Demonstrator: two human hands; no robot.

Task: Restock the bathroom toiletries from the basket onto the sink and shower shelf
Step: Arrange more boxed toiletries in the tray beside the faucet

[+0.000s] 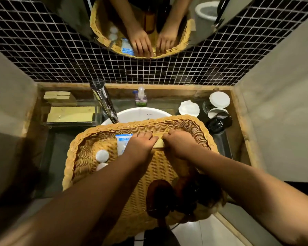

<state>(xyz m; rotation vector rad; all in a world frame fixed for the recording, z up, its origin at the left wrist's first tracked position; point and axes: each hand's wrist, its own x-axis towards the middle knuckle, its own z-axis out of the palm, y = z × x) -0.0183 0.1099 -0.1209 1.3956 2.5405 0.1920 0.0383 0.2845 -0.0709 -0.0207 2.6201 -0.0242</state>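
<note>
A wicker basket (103,150) rests over the near part of the white sink (140,113) on the bench (226,139). Both hands reach into its far end: the left hand (140,144) and the right hand (180,142) each pinch one end of a small tan bar (159,143) between them. Left of the hands lies a blue-and-white packet (122,142), with two white caps (102,155) further left. Dark bottles (160,196) lie at the near end. A tap (103,99) stands on the far left.
</note>
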